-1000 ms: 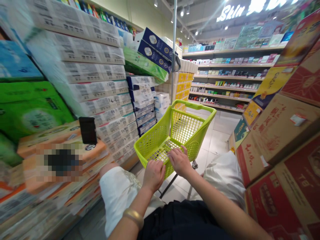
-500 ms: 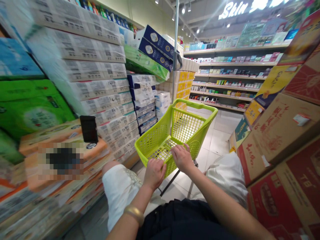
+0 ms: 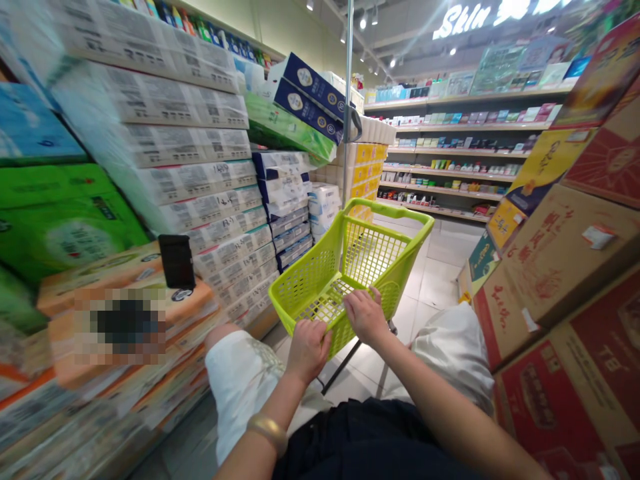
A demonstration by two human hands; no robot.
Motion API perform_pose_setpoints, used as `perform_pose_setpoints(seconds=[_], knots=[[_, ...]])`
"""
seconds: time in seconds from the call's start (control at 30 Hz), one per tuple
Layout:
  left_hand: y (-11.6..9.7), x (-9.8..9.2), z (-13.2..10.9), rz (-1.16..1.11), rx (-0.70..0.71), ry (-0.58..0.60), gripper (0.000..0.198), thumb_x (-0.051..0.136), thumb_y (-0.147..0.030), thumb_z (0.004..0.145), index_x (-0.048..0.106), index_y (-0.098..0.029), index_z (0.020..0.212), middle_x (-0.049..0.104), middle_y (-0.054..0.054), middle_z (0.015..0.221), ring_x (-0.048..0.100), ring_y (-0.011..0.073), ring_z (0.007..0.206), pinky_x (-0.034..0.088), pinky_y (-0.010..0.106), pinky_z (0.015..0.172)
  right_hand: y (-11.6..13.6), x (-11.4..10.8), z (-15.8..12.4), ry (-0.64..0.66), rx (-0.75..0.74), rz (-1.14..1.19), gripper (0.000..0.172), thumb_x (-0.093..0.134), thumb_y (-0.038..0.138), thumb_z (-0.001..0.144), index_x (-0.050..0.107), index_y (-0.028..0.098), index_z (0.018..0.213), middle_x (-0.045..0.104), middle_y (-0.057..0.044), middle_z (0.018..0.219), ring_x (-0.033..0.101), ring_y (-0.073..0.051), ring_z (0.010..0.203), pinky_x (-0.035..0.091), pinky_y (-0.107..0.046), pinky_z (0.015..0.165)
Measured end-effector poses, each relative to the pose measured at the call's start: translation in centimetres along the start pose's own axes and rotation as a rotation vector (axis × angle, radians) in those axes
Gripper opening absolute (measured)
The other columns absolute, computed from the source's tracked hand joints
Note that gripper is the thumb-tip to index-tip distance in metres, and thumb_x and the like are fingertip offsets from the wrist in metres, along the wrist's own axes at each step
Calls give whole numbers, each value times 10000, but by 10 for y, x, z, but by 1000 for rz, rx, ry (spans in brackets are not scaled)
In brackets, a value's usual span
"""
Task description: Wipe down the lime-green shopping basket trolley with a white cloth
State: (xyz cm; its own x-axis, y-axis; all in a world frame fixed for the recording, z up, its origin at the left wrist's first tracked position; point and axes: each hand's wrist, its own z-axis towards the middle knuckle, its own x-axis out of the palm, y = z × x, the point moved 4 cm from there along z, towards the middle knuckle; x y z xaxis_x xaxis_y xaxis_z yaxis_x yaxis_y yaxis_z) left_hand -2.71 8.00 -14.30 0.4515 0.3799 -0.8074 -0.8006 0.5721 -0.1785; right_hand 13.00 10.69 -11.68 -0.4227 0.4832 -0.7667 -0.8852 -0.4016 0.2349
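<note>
A lime-green plastic shopping cart (image 3: 313,270) stands in front of me between my knees, its lattice basket holding nothing that I can see. My left hand (image 3: 309,348) is closed over the near rim, toward its left corner. Further right on the same rim, my right hand (image 3: 367,316) is wrapped around the edge, with its fingers curling inside the basket. Both thumbs lie close to the rim. Under the basket, a dark metal leg (image 3: 341,367) shows, while the wheels are mostly hidden.
Stacked white packs (image 3: 190,147) rise on the left, beside orange packs (image 3: 190,300) with a black phone-like object (image 3: 177,261) on top. Cartons (image 3: 560,253) line the right. A metal pole (image 3: 349,67) stands ahead, before stocked shelves (image 3: 450,157) and pale floor tiles (image 3: 435,273).
The view has shifted very slightly. Both hands keep their hold on the cart rim, and the cart stays in nearly the same place.
</note>
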Motion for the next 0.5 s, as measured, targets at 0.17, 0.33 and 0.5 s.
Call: perform_pose_setpoints(seconds=[0.17, 0.33, 0.5], knots=[[-3, 0, 0, -1, -16, -19, 271, 423, -269, 933, 517, -206, 687, 581, 40, 671, 507, 197, 682, 362, 339, 679, -3, -1, 3, -46, 101, -27, 230, 429, 225, 961, 628, 234, 848, 662, -24, 866, 572, -186, 918, 188, -413, 1071], [0, -1, 0, 4, -8, -24, 283, 413, -292, 940, 530, -203, 698, 577, 45, 665, 509, 195, 668, 358, 334, 657, 40, 13, -13, 21, -110, 33, 187, 460, 224, 941, 621, 245, 846, 654, -8, 838, 559, -172, 907, 186, -394, 1078], [1, -5, -2, 0, -16, -5, 310, 401, -291, 944, 527, -208, 673, 579, 40, 665, 505, 190, 672, 364, 333, 677, -3, 0, 2, -7, -5, -20, 220, 430, 249, 969, 632, 247, 882, 658, -11, 860, 572, -172, 899, 215, -396, 1056]])
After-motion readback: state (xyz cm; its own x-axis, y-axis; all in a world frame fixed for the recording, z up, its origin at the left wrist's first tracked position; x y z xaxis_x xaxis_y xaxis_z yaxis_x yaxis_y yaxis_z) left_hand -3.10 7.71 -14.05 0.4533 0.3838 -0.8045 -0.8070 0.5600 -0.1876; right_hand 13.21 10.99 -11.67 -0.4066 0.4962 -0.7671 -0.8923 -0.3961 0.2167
